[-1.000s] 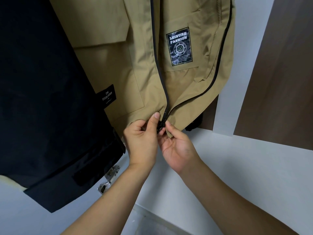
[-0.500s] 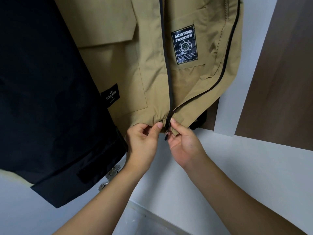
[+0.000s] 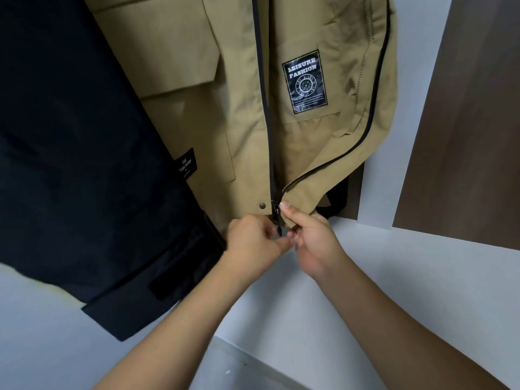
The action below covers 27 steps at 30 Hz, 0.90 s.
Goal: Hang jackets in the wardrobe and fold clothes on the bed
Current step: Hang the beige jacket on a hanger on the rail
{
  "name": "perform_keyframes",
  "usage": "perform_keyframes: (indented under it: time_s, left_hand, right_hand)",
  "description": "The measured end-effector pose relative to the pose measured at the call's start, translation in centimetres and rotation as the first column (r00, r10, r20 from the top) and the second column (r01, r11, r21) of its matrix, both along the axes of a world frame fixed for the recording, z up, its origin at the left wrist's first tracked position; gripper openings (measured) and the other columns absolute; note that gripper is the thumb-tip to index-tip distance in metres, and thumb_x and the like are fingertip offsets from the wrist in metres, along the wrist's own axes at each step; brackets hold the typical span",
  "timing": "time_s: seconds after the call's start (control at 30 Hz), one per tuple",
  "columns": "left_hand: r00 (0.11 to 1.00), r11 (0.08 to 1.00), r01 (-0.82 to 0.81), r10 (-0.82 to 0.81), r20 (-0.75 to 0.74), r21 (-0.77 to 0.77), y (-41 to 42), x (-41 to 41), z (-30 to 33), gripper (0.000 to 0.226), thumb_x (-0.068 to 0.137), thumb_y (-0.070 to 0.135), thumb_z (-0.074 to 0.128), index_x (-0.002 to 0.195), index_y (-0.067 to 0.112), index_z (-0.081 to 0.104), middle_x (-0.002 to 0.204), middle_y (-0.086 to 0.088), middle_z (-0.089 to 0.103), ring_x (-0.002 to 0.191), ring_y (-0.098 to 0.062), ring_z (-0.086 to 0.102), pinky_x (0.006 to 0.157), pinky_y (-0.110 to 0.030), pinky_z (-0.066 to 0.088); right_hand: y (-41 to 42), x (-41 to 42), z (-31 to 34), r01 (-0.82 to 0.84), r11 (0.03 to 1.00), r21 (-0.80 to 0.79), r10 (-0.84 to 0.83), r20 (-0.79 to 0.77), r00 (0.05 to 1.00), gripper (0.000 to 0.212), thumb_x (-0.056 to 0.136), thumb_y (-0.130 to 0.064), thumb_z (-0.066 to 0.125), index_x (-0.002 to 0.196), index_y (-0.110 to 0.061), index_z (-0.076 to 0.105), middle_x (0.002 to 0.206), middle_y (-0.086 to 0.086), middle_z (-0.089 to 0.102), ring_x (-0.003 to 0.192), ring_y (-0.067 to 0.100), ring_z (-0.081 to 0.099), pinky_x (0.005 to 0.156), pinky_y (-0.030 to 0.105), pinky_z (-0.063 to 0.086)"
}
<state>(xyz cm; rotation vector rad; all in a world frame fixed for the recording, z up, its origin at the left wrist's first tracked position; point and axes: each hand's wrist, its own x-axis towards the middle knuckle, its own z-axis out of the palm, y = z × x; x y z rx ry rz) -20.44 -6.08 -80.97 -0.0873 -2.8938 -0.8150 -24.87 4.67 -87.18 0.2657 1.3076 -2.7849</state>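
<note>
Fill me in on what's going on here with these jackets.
A person is working on the zipper at the bottom hem of a hanging tan jacket. The right hand pinches the hem of the jacket's loose front panel beside the zipper slider, and the left hand pinches at the pull tab just below. The zipper is open above the slider. A black jacket hangs beside it, untouched.

Lighting: soft, even, moderately bright; no glare. Shadows: faint, diffuse under the tan jacket [image 3: 295, 130] hem. Black jacket [image 3: 84, 164]: underexposed, detail lost. Focus: centre sharp, label legible. Blur: slight on left hand [image 3: 253, 243]. Distortion: wide-angle bowing at edges.
</note>
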Motion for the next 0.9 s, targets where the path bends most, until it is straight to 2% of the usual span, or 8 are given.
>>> perform_keyframes:
  time_s: [0.07, 0.23, 0.43, 0.53, 0.63, 0.7, 0.8, 0.9]
  left_hand:
    - [0.999, 0.997, -0.03, 0.032, -0.024, 0.065, 0.7, 0.0, -0.2, 0.026, 0.083, 0.035, 0.074, 0.081, 0.009, 0.072, 0.078, -0.008, 0.07, 0.08, -0.024, 0.063, 0.063, -0.024, 0.042]
    - [0.991, 0.992, -0.088, 0.097, -0.097, 0.09, 0.8, 0.2, -0.8, 0.017, 0.081, 0.027, 0.063, 0.07, 0.015, 0.064, 0.063, -0.001, 0.063, 0.065, -0.021, 0.059, 0.049, -0.024, 0.036]
    - [0.993, 0.989, -0.091, 0.098, -0.059, 0.119, 0.9, -0.1, -0.9, 0.037, 0.076, 0.053, 0.07, 0.071, 0.016, 0.068, 0.065, 0.0, 0.068, 0.068, -0.02, 0.063, 0.056, -0.028, 0.047]
    - [0.993, 0.988, -0.102, 0.109, -0.054, 0.116, 1.1, -0.2, -1.2, 0.031, 0.079, 0.042, 0.068, 0.064, 0.016, 0.065, 0.058, -0.001, 0.063, 0.066, -0.025, 0.062, 0.055, -0.029, 0.046]
    - [0.992, 0.989, -0.111, 0.116, -0.04, 0.1, 1.2, -0.1, -1.1, 0.026, 0.08, 0.03, 0.058, 0.066, 0.009, 0.062, 0.061, -0.007, 0.062, 0.07, -0.033, 0.061, 0.058, -0.032, 0.049]
    - [0.994, 0.993, -0.106, 0.107, -0.012, 0.049, 1.1, 0.1, -0.6, 0.027, 0.081, 0.03, 0.054, 0.068, 0.008, 0.06, 0.065, -0.011, 0.063, 0.073, -0.035, 0.06, 0.058, -0.033, 0.047]
    - [0.994, 0.983, -0.1, 0.091, -0.064, -0.153, 0.9, 0.1, 0.6, 0.025, 0.086, 0.031, 0.047, 0.072, 0.012, 0.055, 0.072, -0.009, 0.061, 0.073, -0.036, 0.058, 0.058, -0.032, 0.045]
    - [0.982, 0.935, -0.104, 0.043, -0.185, -0.339, 1.2, -1.0, 2.6, 0.017, 0.087, 0.029, 0.047, 0.075, 0.018, 0.045, 0.069, -0.001, 0.047, 0.066, -0.032, 0.047, 0.056, -0.031, 0.034]
  right_hand:
    - [-0.1, 0.2, 0.3, -0.032, 0.999, -0.013, 0.032, -0.016, 0.999, 0.041, 0.074, -0.016, 0.078, 0.11, 0.001, 0.066, 0.11, 0.015, 0.071, 0.108, 0.026, 0.062, 0.095, 0.042, 0.049]
    - [0.7, 0.4, 0.6, 0.008, 0.999, 0.032, -0.007, -0.039, 0.999, 0.012, 0.079, -0.014, 0.076, 0.089, -0.013, 0.068, 0.081, -0.004, 0.072, 0.079, 0.011, 0.059, 0.064, 0.024, 0.036]
    - [1.1, 0.6, 0.8, -0.031, 0.999, -0.032, 0.029, -0.067, 0.997, 0.015, 0.082, -0.008, 0.073, 0.096, -0.007, 0.069, 0.09, 0.003, 0.074, 0.089, 0.014, 0.067, 0.075, 0.024, 0.049]
    - [0.8, 0.8, 0.9, -0.018, 1.0, -0.004, 0.018, -0.073, 0.997, 0.01, 0.081, -0.008, 0.074, 0.09, -0.009, 0.07, 0.086, 0.004, 0.072, 0.089, 0.019, 0.063, 0.084, 0.031, 0.044]
    - [1.1, 0.8, 0.9, -0.001, 0.999, 0.036, 0.004, -0.072, 0.997, 0.006, 0.08, -0.011, 0.074, 0.085, -0.014, 0.071, 0.08, -0.001, 0.072, 0.076, 0.012, 0.063, 0.073, 0.025, 0.04]
    - [1.5, 0.8, 0.8, 0.016, 0.998, 0.061, -0.012, -0.077, 0.997, 0.006, 0.081, -0.011, 0.074, 0.085, -0.014, 0.07, 0.077, -0.004, 0.072, 0.067, 0.005, 0.063, 0.064, 0.022, 0.037]
    - [2.1, 0.9, 0.3, 0.054, 0.992, 0.11, -0.036, -0.153, 0.988, 0.014, 0.086, -0.005, 0.069, 0.1, -0.008, 0.067, 0.081, -0.004, 0.073, 0.071, 0.003, 0.066, 0.059, 0.015, 0.045]
    - [2.3, 0.9, -0.1, 0.083, 0.977, 0.196, -0.034, -0.241, 0.97, 0.024, 0.09, -0.002, 0.065, 0.114, -0.001, 0.062, 0.094, 0.003, 0.073, 0.08, 0.005, 0.069, 0.067, 0.014, 0.05]
